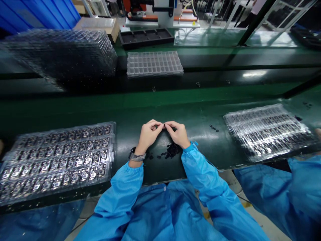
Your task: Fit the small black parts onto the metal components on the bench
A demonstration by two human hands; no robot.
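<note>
My left hand (149, 134) and my right hand (177, 132) meet fingertip to fingertip above the green bench. Both pinch a tiny black piece (164, 125) that shows between them; the fingers cover most of it. Below them on the bench lies a pile of small black pieces (172, 150), with a few strays to its left. A clear tray (113, 147) of small circuit boards lies left of my hands. To the right is another clear tray (232, 118), its front rows filled with shiny parts.
Several small dark pieces (214, 128) lie right of my hands. Behind stand a clear compartment tray (154, 63), a black tray (146, 37) and a tall stack of clear trays (62, 53). A dark post (255, 23) rises at the back right. People in blue sit on both sides.
</note>
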